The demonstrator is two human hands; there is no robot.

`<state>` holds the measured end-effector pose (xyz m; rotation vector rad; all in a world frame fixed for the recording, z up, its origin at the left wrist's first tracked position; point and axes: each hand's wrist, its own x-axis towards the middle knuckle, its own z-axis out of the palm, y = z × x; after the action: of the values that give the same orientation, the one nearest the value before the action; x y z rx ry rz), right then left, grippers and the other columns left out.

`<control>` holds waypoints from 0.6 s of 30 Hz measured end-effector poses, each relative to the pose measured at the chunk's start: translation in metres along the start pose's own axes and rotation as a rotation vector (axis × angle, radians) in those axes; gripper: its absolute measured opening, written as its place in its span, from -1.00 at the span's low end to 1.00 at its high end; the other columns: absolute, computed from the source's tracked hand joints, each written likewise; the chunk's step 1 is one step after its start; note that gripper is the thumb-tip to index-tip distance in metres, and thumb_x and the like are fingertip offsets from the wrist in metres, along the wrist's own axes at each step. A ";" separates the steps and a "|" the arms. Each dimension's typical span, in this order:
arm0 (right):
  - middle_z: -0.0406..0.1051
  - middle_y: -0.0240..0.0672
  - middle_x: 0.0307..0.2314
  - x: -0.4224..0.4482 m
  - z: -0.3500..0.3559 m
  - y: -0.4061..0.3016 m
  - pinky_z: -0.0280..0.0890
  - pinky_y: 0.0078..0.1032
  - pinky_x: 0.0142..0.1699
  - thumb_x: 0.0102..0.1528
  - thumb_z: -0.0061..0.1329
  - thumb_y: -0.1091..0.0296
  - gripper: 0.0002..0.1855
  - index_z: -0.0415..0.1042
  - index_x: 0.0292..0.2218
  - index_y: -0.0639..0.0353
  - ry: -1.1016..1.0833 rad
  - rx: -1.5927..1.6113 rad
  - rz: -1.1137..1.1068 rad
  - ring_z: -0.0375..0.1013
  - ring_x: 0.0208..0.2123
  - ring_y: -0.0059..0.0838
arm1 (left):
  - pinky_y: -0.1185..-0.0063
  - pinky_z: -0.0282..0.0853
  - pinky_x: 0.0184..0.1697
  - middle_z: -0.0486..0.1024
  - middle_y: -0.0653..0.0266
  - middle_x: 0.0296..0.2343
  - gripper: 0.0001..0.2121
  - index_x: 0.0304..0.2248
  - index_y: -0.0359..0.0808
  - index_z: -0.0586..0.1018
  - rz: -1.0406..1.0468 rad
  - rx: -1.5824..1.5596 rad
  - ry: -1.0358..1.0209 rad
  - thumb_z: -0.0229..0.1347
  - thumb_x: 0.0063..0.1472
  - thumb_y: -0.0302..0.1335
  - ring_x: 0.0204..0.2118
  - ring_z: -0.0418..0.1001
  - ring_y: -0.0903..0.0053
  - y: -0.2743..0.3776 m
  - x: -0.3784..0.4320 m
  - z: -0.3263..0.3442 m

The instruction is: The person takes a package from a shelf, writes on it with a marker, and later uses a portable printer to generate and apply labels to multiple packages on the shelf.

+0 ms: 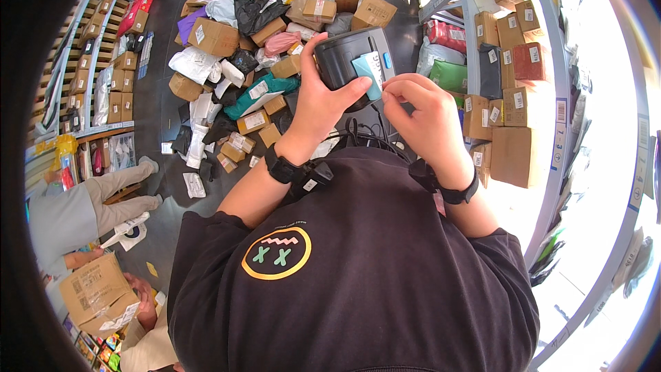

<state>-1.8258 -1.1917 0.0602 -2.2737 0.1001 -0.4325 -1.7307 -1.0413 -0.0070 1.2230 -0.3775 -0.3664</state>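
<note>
My left hand (323,90) holds a black portable label printer (338,57) in front of my chest, with the thumb lying over its front. From the printer comes a label strip (367,73) with a light-blue backing and a white printed part. At the strip's right edge, my right hand (428,113) pinches the label between thumb and forefinger. A blue button (387,60) shows on the printer's side. Below the printer hang black cables (356,132). Both wrists wear black straps.
A large heap of parcels, with cardboard boxes (213,36) and plastic mailers (195,64), lies on the floor ahead. Metal shelving (562,113) with labelled parcels stands right; another rack (106,26) is left. One person (67,212) stands left; another person's hand holds a carton (98,294).
</note>
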 end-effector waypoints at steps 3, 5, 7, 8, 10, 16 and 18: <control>0.50 -0.19 -0.42 0.001 -0.003 0.001 0.43 -0.38 -0.26 -0.02 0.10 0.51 -0.94 0.51 -0.42 0.25 -0.029 -0.011 -0.018 0.53 -0.39 -0.12 | 0.54 0.42 -0.01 0.35 0.14 -0.06 -0.16 0.18 -0.25 0.01 0.011 0.049 -0.009 0.34 0.04 -0.47 -0.05 0.42 0.52 0.001 0.001 -0.002; 0.49 -0.19 -0.41 0.002 -0.006 0.002 0.43 -0.38 -0.26 -0.02 0.10 0.52 -0.94 0.51 -0.42 0.25 -0.045 -0.018 -0.028 0.53 -0.39 -0.12 | 0.54 0.41 -0.01 0.35 0.14 -0.06 -0.16 0.19 -0.25 0.02 0.002 0.059 -0.015 0.34 0.04 -0.46 -0.05 0.42 0.51 0.000 0.001 -0.004; 0.48 -0.19 -0.39 0.003 -0.009 0.002 0.43 -0.40 -0.26 -0.01 0.09 0.53 -0.94 0.51 -0.40 0.26 -0.070 -0.023 -0.057 0.52 -0.40 -0.12 | 0.54 0.41 0.00 0.35 0.14 -0.05 -0.16 0.19 -0.25 0.03 -0.007 0.055 -0.022 0.34 0.04 -0.46 -0.05 0.41 0.51 -0.001 0.000 -0.005; 0.48 -0.19 -0.39 0.004 -0.011 0.002 0.43 -0.40 -0.26 -0.01 0.09 0.53 -0.94 0.51 -0.40 0.26 -0.069 -0.024 -0.057 0.52 -0.40 -0.12 | 0.54 0.39 0.01 0.34 0.14 -0.05 -0.17 0.20 -0.26 0.03 -0.049 -0.024 -0.028 0.33 0.05 -0.48 -0.04 0.41 0.51 -0.001 0.000 -0.005; 0.47 -0.22 -0.39 0.005 -0.015 0.001 0.42 -0.44 -0.28 0.01 0.08 0.54 -0.93 0.50 -0.39 0.28 -0.106 0.033 -0.002 0.52 -0.41 -0.20 | 0.55 0.38 0.02 0.34 0.15 -0.04 -0.18 0.20 -0.26 0.04 -0.089 -0.102 -0.035 0.31 0.06 -0.49 -0.04 0.41 0.50 -0.004 -0.001 -0.007; 0.45 -0.26 -0.42 0.005 -0.023 0.003 0.39 -0.51 -0.30 0.03 0.06 0.55 -0.94 0.47 -0.39 0.29 -0.135 0.117 0.019 0.50 -0.44 -0.40 | 0.42 0.59 -0.28 0.34 0.20 -0.02 -0.26 0.23 -0.16 0.05 -0.383 -0.323 -0.122 0.21 0.16 -0.45 -0.08 0.46 0.44 0.010 -0.003 -0.010; 0.45 -0.26 -0.42 0.003 -0.024 0.005 0.39 -0.51 -0.30 0.03 0.06 0.56 -0.94 0.47 -0.39 0.29 -0.138 0.126 0.009 0.50 -0.44 -0.40 | 0.39 0.62 -0.43 0.34 0.19 -0.01 -0.29 0.24 -0.11 0.04 -0.393 -0.366 -0.163 0.17 0.18 -0.42 -0.11 0.49 0.42 0.006 -0.003 -0.011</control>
<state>-1.8306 -1.2130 0.0722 -2.1705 0.0124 -0.2688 -1.7279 -1.0289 -0.0043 0.9050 -0.1938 -0.8396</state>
